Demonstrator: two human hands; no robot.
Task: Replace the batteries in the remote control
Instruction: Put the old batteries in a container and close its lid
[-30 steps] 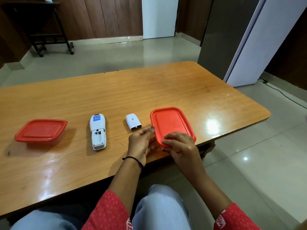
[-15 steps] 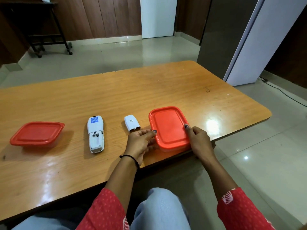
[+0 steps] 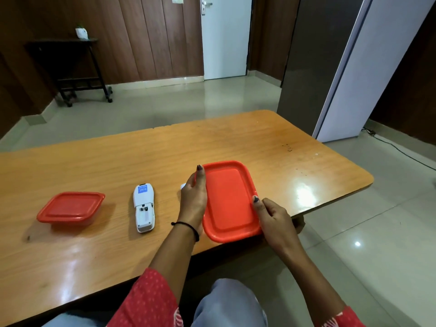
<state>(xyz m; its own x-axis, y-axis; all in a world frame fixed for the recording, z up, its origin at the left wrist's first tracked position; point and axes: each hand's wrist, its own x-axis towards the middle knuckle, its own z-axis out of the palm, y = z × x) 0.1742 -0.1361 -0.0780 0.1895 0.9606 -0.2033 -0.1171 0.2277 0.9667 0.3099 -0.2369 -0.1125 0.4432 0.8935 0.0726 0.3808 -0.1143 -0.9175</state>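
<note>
A white remote control (image 3: 144,207) lies face down on the wooden table (image 3: 236,142), its battery bay uncovered. Its white battery cover (image 3: 183,185) is almost hidden behind my left hand (image 3: 194,197). A box with a red lid (image 3: 227,199) stands at the table's near edge. My left hand grips its left side, fingers stretched to the far left corner. My right hand (image 3: 271,218) holds its right side, thumb pressed on the lid's rim. No batteries are in sight.
A second box with a red lid (image 3: 70,207) stands to the left of the remote. The table's front edge runs just below the held box. Beyond the table are a tiled floor, a dark trolley (image 3: 77,69) and a white door (image 3: 225,36).
My left hand has slid forward along the box's left side and now covers the battery cover. My right hand stays on the right edge. The view has tilted up.
</note>
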